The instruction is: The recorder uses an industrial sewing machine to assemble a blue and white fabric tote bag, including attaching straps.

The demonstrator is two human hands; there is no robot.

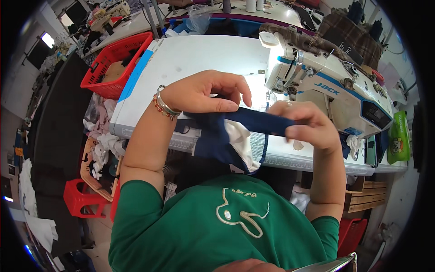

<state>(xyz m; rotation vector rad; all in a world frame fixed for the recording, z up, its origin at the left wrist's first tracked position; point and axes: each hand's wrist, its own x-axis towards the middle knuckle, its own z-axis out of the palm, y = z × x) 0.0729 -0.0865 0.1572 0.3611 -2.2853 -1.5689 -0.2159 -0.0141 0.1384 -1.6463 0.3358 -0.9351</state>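
Note:
A navy blue fabric piece [213, 140] with a white inner side [240, 140] hangs over the front edge of the sewing table, just before me. Its navy band [263, 121] is stretched between my two hands. My left hand [213, 90], with bracelets at the wrist, is bent over the band's left end, thumb and fingertips closing on it. At the other end my right hand [310, 122] pinches the band between thumb and fingers. The sewing machine [326, 77] stands beyond my right hand, its needle area near the band but apart from it.
A red plastic basket [106, 84] sits at the table's left, beside blue tape [136, 75] on the edge. A phone [370, 150] and a green bag [398, 136] are at the right. A red stool [86, 199] stands at the lower left; plaid cloth [346, 31] lies behind the machine.

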